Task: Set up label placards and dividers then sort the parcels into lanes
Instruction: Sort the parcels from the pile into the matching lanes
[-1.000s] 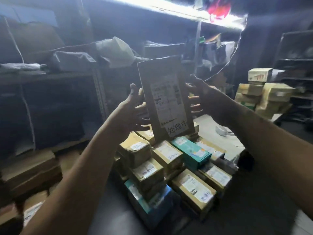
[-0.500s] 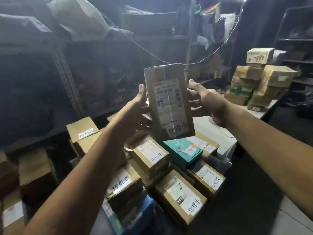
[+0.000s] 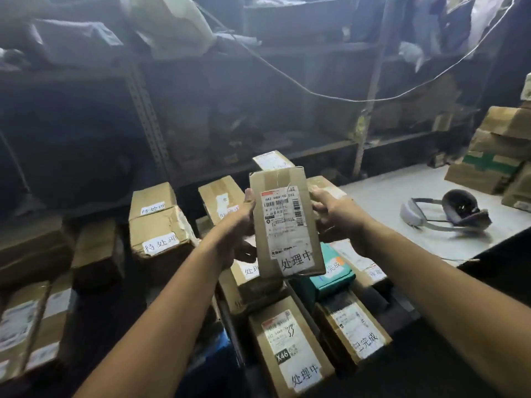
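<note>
At centre frame, the left hand (image 3: 240, 225) and right hand (image 3: 334, 218) grip a tall brown parcel (image 3: 286, 225) upright by its side edges, fingers curled behind it. It hangs above rows of labelled boxes (image 3: 290, 349) at lower centre.

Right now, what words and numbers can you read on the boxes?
"处理中" and "642 X46": held box.
"X46" and "处理中": front box.
"已完成": front right box.
"待处理": left box.
All smaller print is too blurred to read.
</note>
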{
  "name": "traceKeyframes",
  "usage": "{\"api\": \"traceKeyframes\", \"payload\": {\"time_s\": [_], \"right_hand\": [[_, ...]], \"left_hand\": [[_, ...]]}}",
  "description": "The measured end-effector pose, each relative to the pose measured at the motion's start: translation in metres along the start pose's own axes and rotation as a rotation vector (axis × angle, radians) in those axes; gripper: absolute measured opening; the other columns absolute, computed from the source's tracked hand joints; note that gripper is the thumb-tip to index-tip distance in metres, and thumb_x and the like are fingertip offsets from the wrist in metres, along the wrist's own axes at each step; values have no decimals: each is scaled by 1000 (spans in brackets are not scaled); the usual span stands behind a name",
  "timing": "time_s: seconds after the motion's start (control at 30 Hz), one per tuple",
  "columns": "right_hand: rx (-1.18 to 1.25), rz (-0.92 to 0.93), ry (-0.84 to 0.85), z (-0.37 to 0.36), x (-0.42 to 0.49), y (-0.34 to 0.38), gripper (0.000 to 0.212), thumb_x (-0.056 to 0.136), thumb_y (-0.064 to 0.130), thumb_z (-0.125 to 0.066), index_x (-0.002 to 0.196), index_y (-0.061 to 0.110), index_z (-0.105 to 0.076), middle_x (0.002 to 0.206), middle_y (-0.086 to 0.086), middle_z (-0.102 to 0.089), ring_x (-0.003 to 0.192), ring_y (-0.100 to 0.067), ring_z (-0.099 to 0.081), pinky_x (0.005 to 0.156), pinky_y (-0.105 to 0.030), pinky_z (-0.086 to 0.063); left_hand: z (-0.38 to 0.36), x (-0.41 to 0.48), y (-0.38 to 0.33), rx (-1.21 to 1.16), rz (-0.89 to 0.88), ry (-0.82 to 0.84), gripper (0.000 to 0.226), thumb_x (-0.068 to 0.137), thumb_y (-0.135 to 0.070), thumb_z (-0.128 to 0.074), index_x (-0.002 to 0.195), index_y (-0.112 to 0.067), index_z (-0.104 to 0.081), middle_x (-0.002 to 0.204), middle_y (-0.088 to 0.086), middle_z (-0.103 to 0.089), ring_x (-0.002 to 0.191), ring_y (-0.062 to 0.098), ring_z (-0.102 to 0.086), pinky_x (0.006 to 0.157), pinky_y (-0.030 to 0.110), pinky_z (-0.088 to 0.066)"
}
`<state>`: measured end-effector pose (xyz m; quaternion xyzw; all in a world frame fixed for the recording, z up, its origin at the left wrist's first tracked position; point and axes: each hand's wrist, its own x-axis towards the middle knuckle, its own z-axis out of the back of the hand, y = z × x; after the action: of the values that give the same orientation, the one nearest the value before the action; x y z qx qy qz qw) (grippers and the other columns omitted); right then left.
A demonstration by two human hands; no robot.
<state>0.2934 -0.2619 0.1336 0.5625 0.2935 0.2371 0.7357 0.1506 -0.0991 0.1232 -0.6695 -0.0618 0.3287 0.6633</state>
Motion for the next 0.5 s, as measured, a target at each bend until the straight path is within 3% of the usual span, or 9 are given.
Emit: {"api": "traceKeyframes", "payload": {"time_s": [0.07,0.17,0.23,0.3,0.33,0.4,0.43,0.47,0.5], "right_hand": [[25,-38,74,13,-5,-16,41,104,55,-42,105,26,-71,115,11,-74,90,-18,-73,62,-27,-60],[6,-92,151,25,-22,-38,42,103,57,-42,115,26,-69,116,17,-69,87,-17,-72,56,-24,-59],[3,-126,220,29,-30,-52,52,100,62,-43,125,22,-65,122,17,-71,94,-20,-74,74,-35,-63],[17,-176,267,28,-40,-66,47,99,62,-46,120,24,-64,121,7,-74,103,-29,-72,90,-43,-58],[32,-206,279,27,-48,-73,42,99,60,-48,113,24,-64,119,-1,-75,104,-33,-72,88,-43,-56],[48,-243,286,25,-61,-93,42,98,57,-53,106,18,-65,113,-14,-76,98,-34,-74,82,-43,-58],[48,-256,301,23,-65,-103,44,97,58,-54,109,17,-65,107,-13,-77,95,-31,-75,82,-44,-60],[52,-268,317,22,-68,-111,45,97,58,-54,112,17,-65,100,-9,-79,90,-29,-76,82,-44,-61],[43,-279,336,20,-69,-118,46,97,60,-53,111,18,-67,91,-5,-80,85,-27,-76,81,-41,-60]], "left_hand": [[-18,-15,11,7,54,-55,95,67,-96,-26,120,-30,-69,127,12,-65,87,36,-71,69,42,-58],[-44,-39,33,-38,102,-123,93,63,-93,-35,127,-33,-65,128,11,-65,121,42,-59,101,57,-47],[-60,-56,48,-56,105,-185,86,74,-87,-34,131,-29,-63,113,8,-71,122,39,-59,109,58,-39],[-67,-72,65,-91,154,-213,90,84,-82,-32,130,-10,-62,91,18,-74,100,47,-67,111,60,-33],[-70,-80,75,-102,187,-220,94,85,-82,-30,128,-4,-60,82,21,-72,87,47,-69,108,59,-37],[-75,-91,94,-96,241,-264,91,88,-80,-27,119,-3,-64,59,3,-66,52,24,-67,98,50,-50],[-78,-94,102,-78,276,-281,88,89,-79,-25,112,-4,-67,53,-5,-60,41,14,-58,85,41,-58],[-81,-97,109,-66,304,-291,85,87,-80,-25,105,-10,-71,52,-8,-58,36,10,-52,63,28,-59],[-85,-99,116,-77,321,-303,81,81,-84,-27,99,-19,-72,53,-7,-59,36,9,-50,47,20,-49]]}}
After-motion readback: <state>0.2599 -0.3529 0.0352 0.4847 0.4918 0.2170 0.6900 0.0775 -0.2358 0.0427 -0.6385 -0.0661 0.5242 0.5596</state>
